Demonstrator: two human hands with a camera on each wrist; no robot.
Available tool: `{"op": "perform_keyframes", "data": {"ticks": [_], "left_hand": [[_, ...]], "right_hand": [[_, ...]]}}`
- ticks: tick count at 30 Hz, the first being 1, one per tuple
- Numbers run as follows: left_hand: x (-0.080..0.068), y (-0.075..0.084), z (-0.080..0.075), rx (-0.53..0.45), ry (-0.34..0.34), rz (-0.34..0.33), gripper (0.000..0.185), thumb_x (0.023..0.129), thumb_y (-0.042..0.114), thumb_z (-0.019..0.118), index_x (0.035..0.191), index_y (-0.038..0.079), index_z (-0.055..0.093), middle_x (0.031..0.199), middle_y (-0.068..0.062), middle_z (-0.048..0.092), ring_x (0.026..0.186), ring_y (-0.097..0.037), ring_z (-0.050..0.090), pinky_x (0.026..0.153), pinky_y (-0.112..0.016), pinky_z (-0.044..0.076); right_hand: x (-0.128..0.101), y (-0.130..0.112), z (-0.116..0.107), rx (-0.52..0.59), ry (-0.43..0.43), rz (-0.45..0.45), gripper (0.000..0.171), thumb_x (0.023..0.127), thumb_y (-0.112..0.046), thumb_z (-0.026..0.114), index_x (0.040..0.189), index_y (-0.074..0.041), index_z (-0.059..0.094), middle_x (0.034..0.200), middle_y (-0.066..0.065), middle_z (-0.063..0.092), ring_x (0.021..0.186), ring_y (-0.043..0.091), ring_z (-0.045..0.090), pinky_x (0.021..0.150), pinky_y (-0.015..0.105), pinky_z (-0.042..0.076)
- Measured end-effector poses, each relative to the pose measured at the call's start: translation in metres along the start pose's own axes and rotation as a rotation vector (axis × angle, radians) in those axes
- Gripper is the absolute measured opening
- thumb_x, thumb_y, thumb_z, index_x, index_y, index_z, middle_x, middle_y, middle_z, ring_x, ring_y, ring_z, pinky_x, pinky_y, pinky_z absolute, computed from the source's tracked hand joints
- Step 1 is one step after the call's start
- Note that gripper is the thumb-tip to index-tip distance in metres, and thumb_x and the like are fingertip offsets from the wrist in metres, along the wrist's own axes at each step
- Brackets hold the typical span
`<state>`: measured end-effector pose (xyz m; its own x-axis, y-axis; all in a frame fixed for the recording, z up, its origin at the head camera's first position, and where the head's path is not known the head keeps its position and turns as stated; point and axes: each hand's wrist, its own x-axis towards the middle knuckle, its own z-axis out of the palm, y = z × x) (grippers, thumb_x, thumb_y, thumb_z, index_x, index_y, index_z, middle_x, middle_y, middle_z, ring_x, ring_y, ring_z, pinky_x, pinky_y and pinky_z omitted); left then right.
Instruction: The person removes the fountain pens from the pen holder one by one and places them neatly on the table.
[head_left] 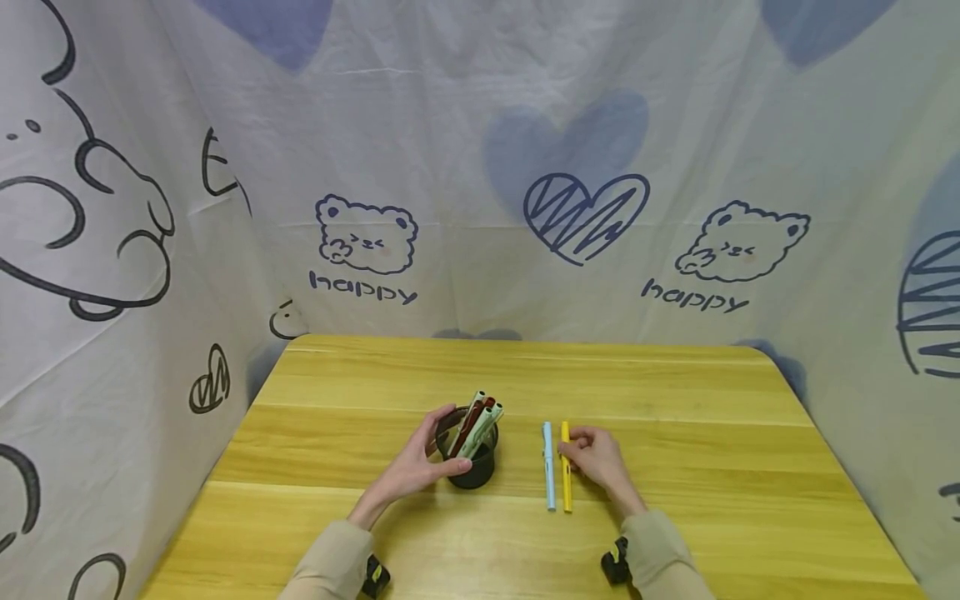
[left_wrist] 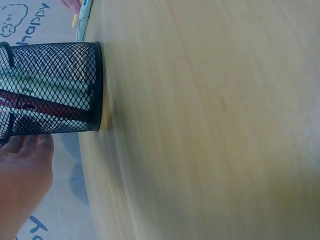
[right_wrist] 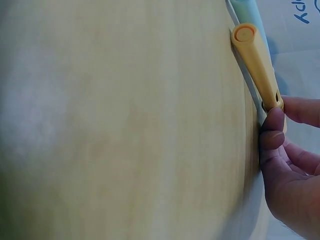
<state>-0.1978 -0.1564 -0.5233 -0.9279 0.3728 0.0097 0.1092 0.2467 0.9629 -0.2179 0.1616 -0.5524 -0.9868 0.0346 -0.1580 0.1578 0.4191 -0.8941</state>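
Observation:
A black mesh pen holder (head_left: 472, 471) (left_wrist: 55, 87) stands upright on the wooden table (head_left: 675, 417), with several pens (head_left: 477, 419) in it, green and dark red. My left hand (head_left: 444, 442) (left_wrist: 25, 170) curls around its left side, thumb at the front. To the right, a light blue pen (head_left: 549, 475) (right_wrist: 247, 10) and a yellow pen (head_left: 566, 492) (right_wrist: 255, 65) lie side by side on the table. My right hand (head_left: 567, 450) (right_wrist: 280, 145) pinches the yellow pen near its far half, and the pen still rests on the wood.
A white cloth (head_left: 480, 167) printed with bears and hearts walls the table at the back and both sides. Bare wood stretches behind the holder and to the right of the pens. Small black wrist cameras (head_left: 615, 565) sit on both sleeves.

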Motion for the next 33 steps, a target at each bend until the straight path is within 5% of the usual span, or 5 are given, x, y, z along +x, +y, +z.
{"op": "perform_keyframes", "data": {"ticks": [33], "left_hand": [[-0.0014, 0.0026, -0.0001, -0.018, -0.003, -0.012, 0.095, 0.085, 0.024, 0.081, 0.159, 0.010, 0.023, 0.163, -0.015, 0.032, 0.151, -0.043, 0.029, 0.122, -0.065, 0.023]], "right_hand": [[0.0002, -0.0027, 0.0037, -0.070, 0.022, 0.005, 0.030, 0.091, -0.008, 0.069, 0.116, 0.008, 0.064, 0.076, 0.006, 0.062, 0.057, 0.012, 0.057, 0.051, 0.021, 0.043]]}}
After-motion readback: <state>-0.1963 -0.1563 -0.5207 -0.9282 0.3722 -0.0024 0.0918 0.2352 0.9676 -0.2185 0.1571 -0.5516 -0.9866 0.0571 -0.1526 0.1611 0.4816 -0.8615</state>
